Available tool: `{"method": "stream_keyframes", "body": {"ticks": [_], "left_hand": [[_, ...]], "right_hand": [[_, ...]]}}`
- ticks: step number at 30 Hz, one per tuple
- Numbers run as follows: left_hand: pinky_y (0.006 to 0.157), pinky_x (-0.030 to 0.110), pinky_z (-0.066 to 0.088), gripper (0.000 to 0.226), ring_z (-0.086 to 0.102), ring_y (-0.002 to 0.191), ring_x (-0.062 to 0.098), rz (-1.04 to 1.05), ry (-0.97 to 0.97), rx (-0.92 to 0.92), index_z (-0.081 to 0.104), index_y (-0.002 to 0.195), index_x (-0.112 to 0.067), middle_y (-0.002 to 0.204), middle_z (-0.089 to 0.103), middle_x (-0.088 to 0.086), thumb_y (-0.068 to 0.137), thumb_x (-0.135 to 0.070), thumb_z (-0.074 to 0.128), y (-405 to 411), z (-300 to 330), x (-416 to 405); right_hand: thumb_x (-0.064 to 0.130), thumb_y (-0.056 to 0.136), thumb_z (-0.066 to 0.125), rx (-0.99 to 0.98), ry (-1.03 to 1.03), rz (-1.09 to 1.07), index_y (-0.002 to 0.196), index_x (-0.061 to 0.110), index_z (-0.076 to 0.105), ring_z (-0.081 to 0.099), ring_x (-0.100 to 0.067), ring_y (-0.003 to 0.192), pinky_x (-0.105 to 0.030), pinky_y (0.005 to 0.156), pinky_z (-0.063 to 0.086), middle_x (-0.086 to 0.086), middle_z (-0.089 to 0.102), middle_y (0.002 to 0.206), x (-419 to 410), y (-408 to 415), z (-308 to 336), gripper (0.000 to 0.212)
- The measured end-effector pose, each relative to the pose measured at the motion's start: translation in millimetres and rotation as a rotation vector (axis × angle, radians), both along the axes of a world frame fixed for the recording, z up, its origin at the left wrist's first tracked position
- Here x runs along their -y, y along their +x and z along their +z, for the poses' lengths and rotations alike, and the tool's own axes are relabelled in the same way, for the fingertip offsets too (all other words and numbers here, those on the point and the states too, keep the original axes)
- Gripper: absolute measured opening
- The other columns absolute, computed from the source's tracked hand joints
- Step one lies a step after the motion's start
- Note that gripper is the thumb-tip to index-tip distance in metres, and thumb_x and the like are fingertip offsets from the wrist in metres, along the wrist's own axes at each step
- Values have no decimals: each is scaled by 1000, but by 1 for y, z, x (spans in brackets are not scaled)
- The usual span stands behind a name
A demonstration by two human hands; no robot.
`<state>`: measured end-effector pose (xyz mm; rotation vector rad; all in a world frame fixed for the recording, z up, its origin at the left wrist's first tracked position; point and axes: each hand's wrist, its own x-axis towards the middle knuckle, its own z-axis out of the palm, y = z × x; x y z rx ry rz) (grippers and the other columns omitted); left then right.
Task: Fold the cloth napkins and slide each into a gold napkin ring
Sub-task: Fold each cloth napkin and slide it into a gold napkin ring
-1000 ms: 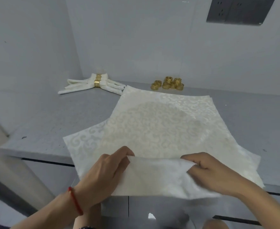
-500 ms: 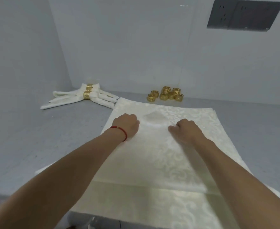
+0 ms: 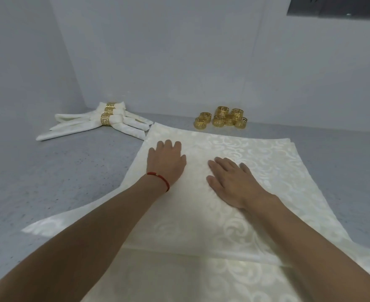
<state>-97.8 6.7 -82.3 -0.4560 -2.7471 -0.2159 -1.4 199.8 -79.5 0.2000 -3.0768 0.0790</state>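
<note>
While flat: damask napkin (image 3: 256, 162), filigree rings (image 3: 221, 119).

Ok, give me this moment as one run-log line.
stage: first fold | left hand: flat on top napkin | right hand: flat on it | loose gold rings: behind, untouched | ringed napkins: far left

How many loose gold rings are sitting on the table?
7 loose rings, as far as I can see, clustered by the back wall beyond the napkin; one sits on top, and more may be hidden behind.
</note>
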Motion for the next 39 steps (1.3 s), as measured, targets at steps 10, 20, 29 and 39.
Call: {"method": "stream_keyframes", "body": {"ticks": [10,20,29,39], "left_hand": [[119,55,8,46,11,150,17,-346,0,273,33,151,-38,162,23,-5,105,-36,26,9,-8,-13],[121,51,1,46,7,151,10,-334,35,327,28,150,-44,163,16,-12,104,-40,24,5,-14,-12],[116,48,16,43,29,142,15,-322,48,396,37,142,-48,154,37,-14,100,-42,31,-8,-1,-16],[84,40,43,22,59,92,24,-132,281,200,60,98,-26,89,71,-5,98,-26,39,-37,9,-37]], "right_hand": [[49,105,30,87,-26,-59,141,17,42,35,-24,139,-50,110,33,-4,41,145,-6,-6,6,50],[30,105,44,-154,-153,-349,127,14,60,53,-31,122,-46,99,34,-9,57,129,10,-76,20,32],[18,89,62,-135,-580,-511,89,27,68,58,-20,105,-44,97,34,2,67,110,19,-117,6,11],[7,95,49,-193,-518,-291,105,21,72,57,-21,109,-42,93,33,-2,56,118,12,-89,-5,29]]}}
